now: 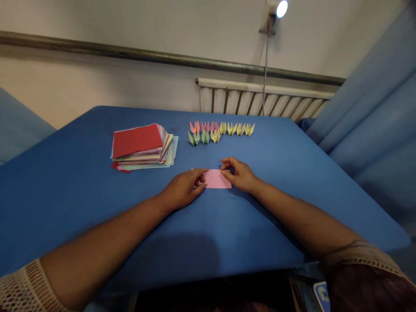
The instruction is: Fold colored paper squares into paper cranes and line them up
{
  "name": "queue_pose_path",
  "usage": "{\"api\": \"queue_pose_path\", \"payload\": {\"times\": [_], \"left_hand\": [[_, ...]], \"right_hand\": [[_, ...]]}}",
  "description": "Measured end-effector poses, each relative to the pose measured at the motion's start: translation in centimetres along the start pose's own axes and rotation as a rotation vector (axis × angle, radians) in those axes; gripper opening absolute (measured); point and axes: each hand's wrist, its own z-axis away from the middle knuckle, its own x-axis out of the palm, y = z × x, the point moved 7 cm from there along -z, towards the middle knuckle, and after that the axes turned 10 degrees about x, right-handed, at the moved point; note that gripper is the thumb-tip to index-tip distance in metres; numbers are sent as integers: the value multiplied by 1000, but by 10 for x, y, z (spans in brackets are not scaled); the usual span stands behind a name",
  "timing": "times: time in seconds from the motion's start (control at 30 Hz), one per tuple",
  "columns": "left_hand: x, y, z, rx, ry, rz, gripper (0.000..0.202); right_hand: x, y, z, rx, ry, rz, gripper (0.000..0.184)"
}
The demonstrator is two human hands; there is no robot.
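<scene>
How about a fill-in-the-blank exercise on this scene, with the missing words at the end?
1. The piece of paper by the left hand and right hand is ____.
2. The top sheet of the paper stack is ____.
3. The table is ____.
4. The folded paper shapes stand to the ____ of the stack.

Missing words: pink; red; blue; right.

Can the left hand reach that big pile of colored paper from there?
Probably yes: the paper stack sits ahead and to the left of the left hand, and nothing seems to stand between them. It would just have to leave the pink paper it is touching.
</scene>
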Motion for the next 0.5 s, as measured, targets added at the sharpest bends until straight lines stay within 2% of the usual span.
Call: {"api": "queue_pose_path", "payload": {"times": [0.17,0.3,0.5], "left_hand": [[-1,1,0,-6,-5,11,45],[-1,1,-1,-1,-4,10,45],[2,-4,-1,-11,5,29,52]], "right_hand": [[-6,-1,0,50,60,128,33],[-5,4,-2,100,56,40,27],[-5,-4,2,-80,57,-171,29]]}}
